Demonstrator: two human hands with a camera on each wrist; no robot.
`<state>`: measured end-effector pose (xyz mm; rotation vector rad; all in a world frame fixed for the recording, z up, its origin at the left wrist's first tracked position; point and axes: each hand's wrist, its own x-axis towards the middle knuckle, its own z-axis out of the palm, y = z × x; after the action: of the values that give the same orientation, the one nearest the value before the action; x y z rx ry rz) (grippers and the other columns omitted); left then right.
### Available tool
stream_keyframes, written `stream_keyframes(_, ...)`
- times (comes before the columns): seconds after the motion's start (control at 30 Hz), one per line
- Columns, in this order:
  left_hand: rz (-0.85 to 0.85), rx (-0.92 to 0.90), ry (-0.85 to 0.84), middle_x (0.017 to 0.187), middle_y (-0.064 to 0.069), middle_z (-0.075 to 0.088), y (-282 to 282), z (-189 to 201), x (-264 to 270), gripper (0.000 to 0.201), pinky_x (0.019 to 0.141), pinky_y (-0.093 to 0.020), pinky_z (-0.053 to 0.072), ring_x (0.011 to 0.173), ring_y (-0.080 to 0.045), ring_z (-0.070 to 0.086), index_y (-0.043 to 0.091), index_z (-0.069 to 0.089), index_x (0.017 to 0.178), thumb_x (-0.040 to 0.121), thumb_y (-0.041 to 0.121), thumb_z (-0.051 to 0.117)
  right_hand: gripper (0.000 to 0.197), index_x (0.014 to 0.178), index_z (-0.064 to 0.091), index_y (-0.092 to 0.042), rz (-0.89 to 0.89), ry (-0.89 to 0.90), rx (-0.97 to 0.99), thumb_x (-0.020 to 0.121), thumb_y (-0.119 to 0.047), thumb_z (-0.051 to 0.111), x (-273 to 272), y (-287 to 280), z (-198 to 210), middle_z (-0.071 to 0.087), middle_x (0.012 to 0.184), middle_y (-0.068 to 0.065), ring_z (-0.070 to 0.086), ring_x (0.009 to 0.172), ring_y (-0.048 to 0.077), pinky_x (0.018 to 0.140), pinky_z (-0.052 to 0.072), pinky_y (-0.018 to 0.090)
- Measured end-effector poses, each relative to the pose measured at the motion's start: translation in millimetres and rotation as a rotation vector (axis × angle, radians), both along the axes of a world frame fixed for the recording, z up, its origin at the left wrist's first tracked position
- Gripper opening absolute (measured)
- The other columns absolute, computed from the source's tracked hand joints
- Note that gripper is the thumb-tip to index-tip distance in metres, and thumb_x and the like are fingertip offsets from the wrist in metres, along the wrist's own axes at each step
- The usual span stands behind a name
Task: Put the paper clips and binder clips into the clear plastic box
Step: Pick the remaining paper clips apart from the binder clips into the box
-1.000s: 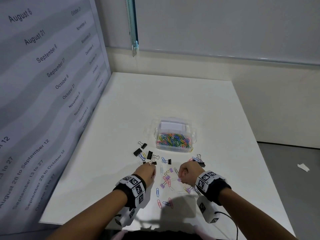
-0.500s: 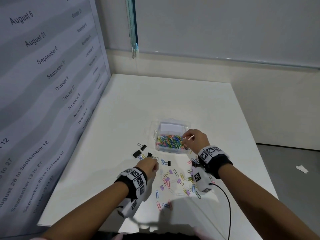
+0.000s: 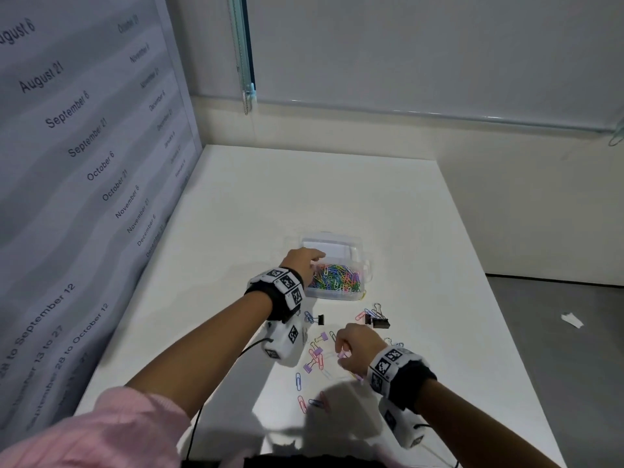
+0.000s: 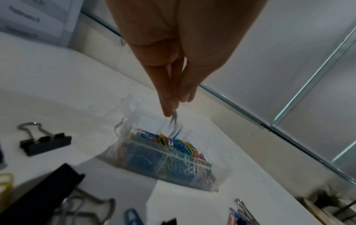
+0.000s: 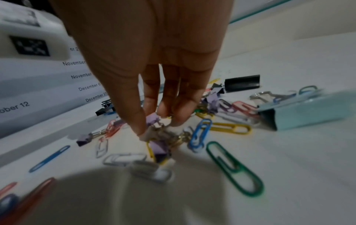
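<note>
On the white table [image 3: 236, 231] the clear plastic box [image 3: 366, 265] sat mid-table holding colored paper clips [image 3: 337, 278], the left hand [image 3: 302, 263] above it pinching a blurred clip, while the right hand [image 3: 358, 349] pinched a small purple binder clip [image 5: 152, 120] from the near scatter.

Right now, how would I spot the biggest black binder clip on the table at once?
Start at the clear plastic box of coloured paper clips on the white table. Look just nearer the camera, off its right front corner, beyond the right hand. There lies the large black binder clip, broader than the small black one to its left.
</note>
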<state>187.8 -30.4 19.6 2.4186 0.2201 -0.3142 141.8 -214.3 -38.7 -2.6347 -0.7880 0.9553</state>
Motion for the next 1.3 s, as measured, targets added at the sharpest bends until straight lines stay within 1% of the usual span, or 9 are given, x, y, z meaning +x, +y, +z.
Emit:
stream_keyframes(0.1, -0.075, 0.023, -0.02, 0.138, -0.013, 0.051, -6, -2, -13, 0.049, 0.102, -0.028, 0.04, 0.125, -0.028, 0.051, 0.014, 0.052, 0.132, 0.091, -0.008, 0.036, 0.014, 0.077, 0.056, -0.024, -0.024, 0.003, 0.018, 0.076, -0.01, 0.054, 1, -1, 2, 0.05, 0.076, -0.009, 0.051, 0.082, 0.016, 0.074, 0.036, 0.02)
stream_keyframes(0.2, -0.16, 0.025, -0.086, 0.124, -0.01, 0.057, -9, -10, -34, 0.038, 0.096, -0.024, 0.043, 0.113, -0.022, 0.056, 0.011, 0.062, 0.116, 0.086, -0.006, 0.045, 0.015, 0.075, 0.059, -0.022, -0.078, -0.025, 0.062, 0.07, -0.009, 0.053, 5, -5, 5, 0.053, 0.079, -0.006, 0.049, 0.078, 0.013, 0.069, 0.042, 0.021)
stream_keyframes(0.3, -0.189, -0.014, 0.05, 0.109, -0.002, 0.064, -10, -29, -56, 0.024, 0.086, -0.025, 0.05, 0.095, -0.015, 0.06, 0.014, 0.067, 0.098, 0.085, 0.001, 0.051, 0.02, 0.063, 0.047, -0.026, -0.146, -0.085, 0.076, 0.069, -0.008, 0.053, 14, -10, 4, 0.045, 0.078, -0.006, 0.047, 0.076, 0.015, 0.059, 0.035, 0.017)
stream_keyframes(0.4, -0.296, 0.066, 0.181, 0.094, 0.002, 0.056, -13, -46, -71, 0.023, 0.08, -0.027, 0.047, 0.086, -0.016, 0.056, 0.016, 0.068, 0.102, 0.082, 0.007, 0.06, 0.019, 0.069, 0.046, -0.025, -0.165, -0.127, 0.051, 0.072, -0.01, 0.057, 23, -14, 6, 0.043, 0.086, -0.003, 0.045, 0.079, 0.016, 0.067, 0.034, 0.022)
stream_keyframes(0.6, -0.373, 0.164, 0.197, 0.112, -0.011, 0.061, -23, -65, -85, 0.027, 0.087, -0.03, 0.047, 0.102, -0.027, 0.06, 0.012, 0.06, 0.112, 0.086, 0.017, 0.059, 0.012, 0.086, 0.055, -0.024, -0.079, -0.144, 0.099, 0.077, -0.018, 0.06, 18, -3, 6, 0.044, 0.09, -0.004, 0.043, 0.081, 0.013, 0.073, 0.033, 0.022)
stream_keyframes(0.83, -0.345, 0.181, 0.153, 0.117, -0.011, 0.053, -27, -71, -89, 0.018, 0.088, -0.033, 0.045, 0.104, -0.029, 0.056, 0.009, 0.058, 0.101, 0.085, 0.017, 0.055, 0.026, 0.108, 0.058, -0.022, -0.028, -0.143, 0.131, 0.082, -0.018, 0.059, 6, 13, -5, 0.043, 0.093, -0.004, 0.05, 0.09, 0.02, 0.079, 0.04, 0.028)
stream_keyframes(0.97, -0.238, 0.124, 0.092, 0.1, -0.005, 0.051, -18, -69, -96, 0.019, 0.084, -0.033, 0.045, 0.09, -0.024, 0.055, 0.011, 0.056, 0.096, 0.082, 0.025, 0.054, 0.029, 0.111, 0.059, -0.022, -0.013, -0.135, 0.148, 0.083, -0.017, 0.059, 5, 21, -4, 0.056, 0.104, 0.005, 0.056, 0.099, 0.022, 0.085, 0.042, 0.03)
stream_keyframes(1.17, -0.152, 0.102, 0.131, 0.077, 0.008, 0.036, 14, -76, -110, 0.015, 0.07, -0.027, 0.036, 0.077, -0.019, 0.045, 0.022, 0.041, 0.072, 0.083, 0.028, 0.05, 0.018, 0.104, 0.06, -0.016, 0.038, -0.131, 0.085, 0.086, -0.018, 0.056, 9, 24, -7, 0.057, 0.109, 0.005, 0.053, 0.097, 0.02, 0.079, 0.035, 0.024)
stream_keyframes(1.3, -0.15, 0.168, 0.179, 0.087, 0.004, 0.042, 25, -80, -120, 0.019, 0.077, -0.029, 0.041, 0.081, -0.018, 0.045, 0.028, 0.036, 0.069, 0.08, 0.023, 0.051, 0.016, 0.101, 0.059, -0.016, -0.001, -0.151, 0.098, 0.086, -0.021, 0.055, 13, 20, -6, 0.047, 0.092, -0.004, 0.047, 0.087, 0.016, 0.077, 0.035, 0.024)
